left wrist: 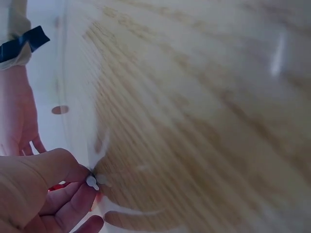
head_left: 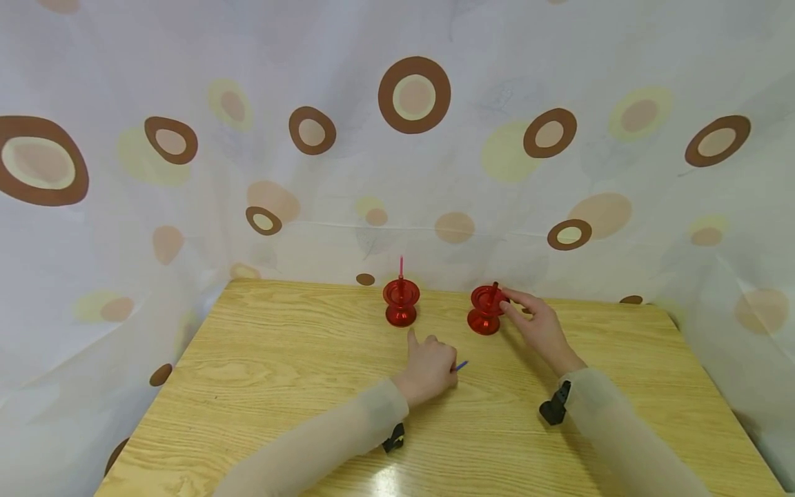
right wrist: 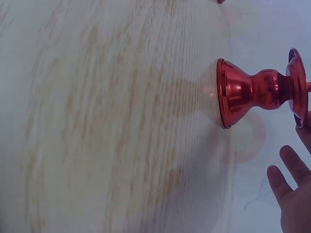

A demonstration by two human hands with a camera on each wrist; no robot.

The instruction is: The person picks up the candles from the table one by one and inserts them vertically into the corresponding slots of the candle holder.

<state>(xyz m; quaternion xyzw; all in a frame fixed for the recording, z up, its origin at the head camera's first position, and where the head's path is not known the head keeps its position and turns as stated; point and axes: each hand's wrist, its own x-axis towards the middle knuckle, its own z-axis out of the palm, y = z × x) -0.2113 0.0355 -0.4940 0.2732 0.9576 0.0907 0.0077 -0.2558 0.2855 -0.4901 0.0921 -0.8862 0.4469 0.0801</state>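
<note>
While the left hand point(head_left: 428, 367) pinches a slim blue stick point(head_left: 462, 365), the right hand point(head_left: 542, 330) holds the right red holder point(head_left: 483, 322) by its rim.

In the head view, both holders stand upright near the back edge of the wooden table point(head_left: 298, 352); the left red holder point(head_left: 400, 315) bears an upright pink stick point(head_left: 401, 266), and one finger of the left hand extends toward its base, while the blue stick sticks out on the hand's other side, well apart from both holders; in the left wrist view, thumb and finger close on a small pale tip point(left wrist: 92, 183); in the right wrist view, the right holder's base rests on the table, a fingertip meets its dish, and other fingers spread apart.
</note>
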